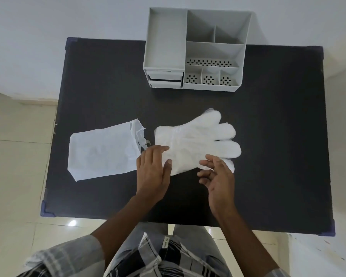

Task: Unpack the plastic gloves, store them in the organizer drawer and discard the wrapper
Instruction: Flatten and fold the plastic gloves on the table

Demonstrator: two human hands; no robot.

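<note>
A flat stack of clear white plastic gloves [196,139] lies on the black table [278,136], fingers pointing right. My left hand [153,172] rests flat on the cuff end, fingers spread, pressing it down. My right hand [216,174] hovers at the stack's near edge with its fingers loosely curled and touching the plastic; nothing is clearly gripped. The torn white wrapper [102,154] lies flat to the left of the gloves, its ragged mouth facing them. The grey organizer [194,50] stands at the table's far edge, with two small drawers [165,77] at its lower left, slightly pulled out.
The organizer's top has several open compartments, some with perforated floors. Purple corner guards [47,209] mark the table corners. Pale floor tiles surround the table, and my checked shirt fills the bottom of the view.
</note>
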